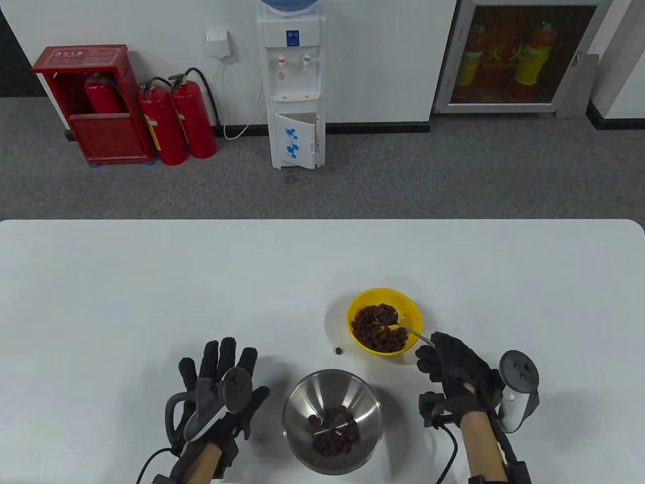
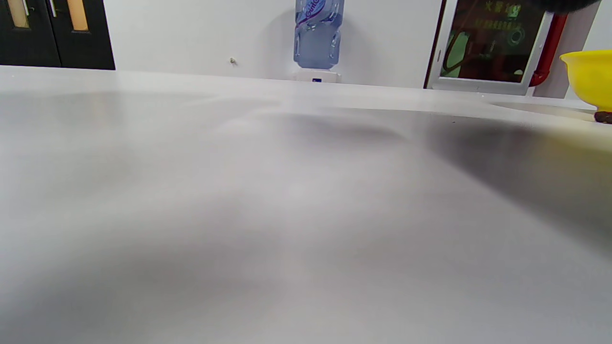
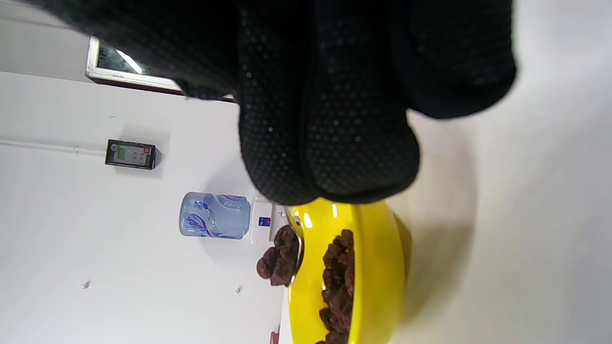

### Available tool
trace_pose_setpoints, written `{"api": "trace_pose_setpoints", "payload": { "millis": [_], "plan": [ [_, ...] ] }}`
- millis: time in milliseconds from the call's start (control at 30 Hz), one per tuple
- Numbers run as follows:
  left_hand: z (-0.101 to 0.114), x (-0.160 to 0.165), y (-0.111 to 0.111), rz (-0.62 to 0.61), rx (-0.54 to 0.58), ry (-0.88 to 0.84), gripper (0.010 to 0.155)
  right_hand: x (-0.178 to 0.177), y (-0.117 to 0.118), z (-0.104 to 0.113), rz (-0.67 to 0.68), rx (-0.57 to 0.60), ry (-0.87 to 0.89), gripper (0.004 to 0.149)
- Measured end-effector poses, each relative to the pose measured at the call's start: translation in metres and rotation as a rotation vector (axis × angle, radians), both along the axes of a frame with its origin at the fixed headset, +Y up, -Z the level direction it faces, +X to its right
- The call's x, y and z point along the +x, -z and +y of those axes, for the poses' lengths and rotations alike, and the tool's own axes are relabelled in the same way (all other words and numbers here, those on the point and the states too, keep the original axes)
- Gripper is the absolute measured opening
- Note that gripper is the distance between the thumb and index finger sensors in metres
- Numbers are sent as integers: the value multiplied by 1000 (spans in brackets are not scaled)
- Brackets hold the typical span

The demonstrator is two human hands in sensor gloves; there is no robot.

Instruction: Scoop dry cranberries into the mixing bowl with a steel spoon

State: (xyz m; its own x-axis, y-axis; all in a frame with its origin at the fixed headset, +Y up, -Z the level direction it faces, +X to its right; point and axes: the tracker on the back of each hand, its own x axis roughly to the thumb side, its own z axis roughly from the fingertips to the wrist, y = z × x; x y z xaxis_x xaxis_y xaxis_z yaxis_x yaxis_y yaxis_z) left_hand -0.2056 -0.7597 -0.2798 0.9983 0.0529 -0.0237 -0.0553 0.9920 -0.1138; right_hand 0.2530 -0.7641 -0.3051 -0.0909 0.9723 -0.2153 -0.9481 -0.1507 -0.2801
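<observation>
**Spoon loaded over the yellow bowl**

White counter (image 1: 151, 282) carries everything. My right hand (image 1: 456, 365) grips the spoon (image 1: 400, 325), heaped with cranberries (image 1: 385, 314), above the yellow bowl (image 1: 410, 307). My left hand (image 1: 219, 398) rests flat, fingers spread, left of the steel bowl (image 1: 297, 398).

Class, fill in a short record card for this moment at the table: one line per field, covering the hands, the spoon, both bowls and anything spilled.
Right hand: holds the spoon handle
Spoon: loaded with cranberries, raised over the yellow bowl
Yellow bowl: still holds many cranberries
Steel bowl: near the table's front edge, a small heap of cranberries at the bottom
Left hand: flat on the table, fingers spread, left of the steel bowl
Spill: one cranberry on the table beside the yellow bowl
</observation>
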Motion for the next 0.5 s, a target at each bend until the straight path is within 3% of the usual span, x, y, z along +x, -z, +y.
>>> {"api": "trace_pose_setpoints", "payload": {
  "millis": [500],
  "plan": [
    [0,1,0,-9,3,-1,79,-4,-29,23,52,71,-34,43]
  ]
}}
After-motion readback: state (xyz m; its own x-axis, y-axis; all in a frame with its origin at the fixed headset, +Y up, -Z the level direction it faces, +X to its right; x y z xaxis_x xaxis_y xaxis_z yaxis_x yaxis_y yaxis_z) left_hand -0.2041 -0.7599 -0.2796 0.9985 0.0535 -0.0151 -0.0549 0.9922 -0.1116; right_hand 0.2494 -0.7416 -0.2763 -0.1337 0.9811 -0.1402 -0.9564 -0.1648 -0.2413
